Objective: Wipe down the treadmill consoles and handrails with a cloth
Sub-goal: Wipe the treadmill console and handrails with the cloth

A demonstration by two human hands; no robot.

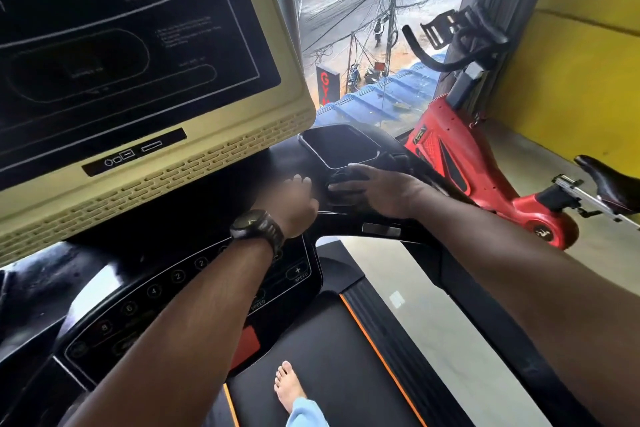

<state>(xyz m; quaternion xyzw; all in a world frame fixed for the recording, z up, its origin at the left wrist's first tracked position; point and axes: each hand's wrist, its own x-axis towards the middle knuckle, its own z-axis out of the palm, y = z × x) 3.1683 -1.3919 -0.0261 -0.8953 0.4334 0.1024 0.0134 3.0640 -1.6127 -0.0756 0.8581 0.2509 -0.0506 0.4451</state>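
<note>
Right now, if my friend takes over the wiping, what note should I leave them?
Left hand: rests on the black console, blurred; grip unclear.
Right hand: fingers curled over a dark bunch, probably the cloth, beside the small tray.
Done: cannot tell what is wiped.
To do: likely the screen, button panel and handrail.

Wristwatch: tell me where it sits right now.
In the head view, the wristwatch is at centre on the left wrist, just behind the left hand, above the console button panel.
</note>
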